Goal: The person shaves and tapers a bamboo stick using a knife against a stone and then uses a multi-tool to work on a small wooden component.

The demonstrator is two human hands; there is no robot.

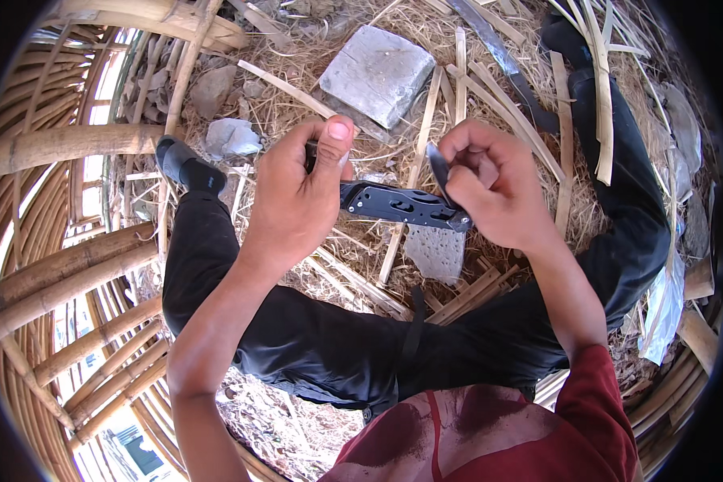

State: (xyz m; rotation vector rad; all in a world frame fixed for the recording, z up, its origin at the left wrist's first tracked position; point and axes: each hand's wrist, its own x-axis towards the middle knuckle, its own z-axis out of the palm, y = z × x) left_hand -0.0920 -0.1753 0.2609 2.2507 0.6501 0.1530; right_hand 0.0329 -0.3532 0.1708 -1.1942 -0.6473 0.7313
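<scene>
A black folding knife (pixel 400 206) lies level between my hands, above the ground and in front of my lap. My left hand (pixel 296 193) is closed round one end of its handle, thumb up. At the other end, near the pivot, my right hand (pixel 496 183) pinches the dark blade (pixel 437 169), which stands up at an angle from the handle. My right fingers hide part of the blade. Below the handle sits a pitted grey stone (pixel 436 251).
A square grey stone block (pixel 377 76) rests ahead on straw-like shavings. Right of it lies a long machete (pixel 498 60) among split bamboo strips (pixel 506 112). A bamboo frame (pixel 72 153) rises at the left. Clear plastic (pixel 663 309) lies by my right leg.
</scene>
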